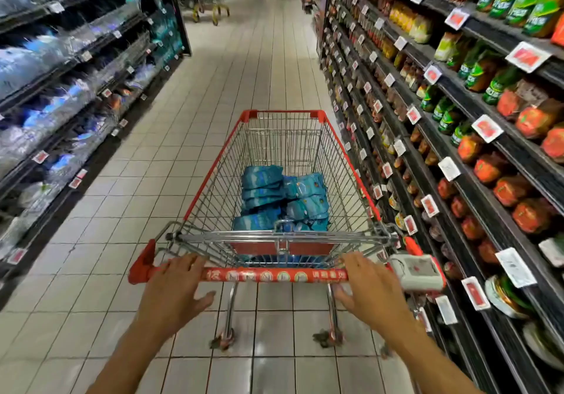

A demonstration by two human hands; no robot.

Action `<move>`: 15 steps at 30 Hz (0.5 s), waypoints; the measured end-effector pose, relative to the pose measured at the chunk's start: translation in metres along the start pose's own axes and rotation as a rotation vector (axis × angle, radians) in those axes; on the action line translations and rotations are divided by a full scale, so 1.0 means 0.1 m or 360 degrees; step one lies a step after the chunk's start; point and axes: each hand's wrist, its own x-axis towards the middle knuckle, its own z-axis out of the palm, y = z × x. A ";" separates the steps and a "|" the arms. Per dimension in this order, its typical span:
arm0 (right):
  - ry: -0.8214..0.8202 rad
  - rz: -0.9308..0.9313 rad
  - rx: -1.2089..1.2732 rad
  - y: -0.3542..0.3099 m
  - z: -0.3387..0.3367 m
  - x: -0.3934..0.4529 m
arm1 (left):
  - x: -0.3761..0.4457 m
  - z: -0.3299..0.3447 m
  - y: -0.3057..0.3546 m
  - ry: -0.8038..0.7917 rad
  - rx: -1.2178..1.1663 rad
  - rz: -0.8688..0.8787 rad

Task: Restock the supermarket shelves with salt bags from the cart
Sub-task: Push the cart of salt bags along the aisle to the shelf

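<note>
Both hands on cart handle (pixel 274 275), fingers loosely draped, not clenched.
Left hand (pixel 175 284), right hand (pixel 370 285); blue salt bags (pixel 280 201) stacked in cart (pixel 348 161) basket: likely dense, soft, slick; best gripped across the middle.

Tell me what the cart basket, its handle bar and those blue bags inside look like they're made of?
Cart basket: bare metal wire, shiny silver grid, with red trim that looks plastic. Handle bar: apparently smooth red plastic with a printed strip. Salt bags: probably glossy plastic film, judging by wrinkles and sheen. Both hands rest on the bar.
</note>
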 end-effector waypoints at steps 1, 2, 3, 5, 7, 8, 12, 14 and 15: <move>-0.0080 0.0011 0.0005 0.04 0.02 0.07 | 0.11 0.03 -0.08 -0.0088 0.0030 0.0041; -0.0121 0.0019 -0.0020 0.05 0.02 0.13 | 0.20 0.02 -0.14 -0.0252 0.0039 0.0057; -0.0128 0.0023 -0.0090 0.08 0.03 0.17 | 0.27 0.02 -0.22 -0.0397 0.0053 0.0038; -0.0163 0.0117 -0.0205 0.09 0.04 0.24 | 0.39 0.07 -0.36 -0.0561 0.0149 0.0026; -0.0167 0.0134 -0.0281 0.05 0.11 0.26 | 0.43 0.14 -0.44 -0.0559 0.0227 0.0030; -0.0190 0.0139 -0.0293 0.05 0.12 0.26 | 0.43 0.17 -0.46 -0.0537 0.0167 0.0031; -0.0198 0.0151 -0.0384 0.09 0.22 0.34 | 0.43 0.18 -0.45 -0.0498 0.0095 -0.0049; -0.0230 0.0151 -0.0394 0.11 0.24 0.37 | 0.43 0.18 -0.44 -0.0522 0.0084 -0.0089; -0.0229 0.0151 -0.0402 0.12 0.24 0.39 | 0.44 0.18 -0.44 -0.0522 0.0092 -0.0112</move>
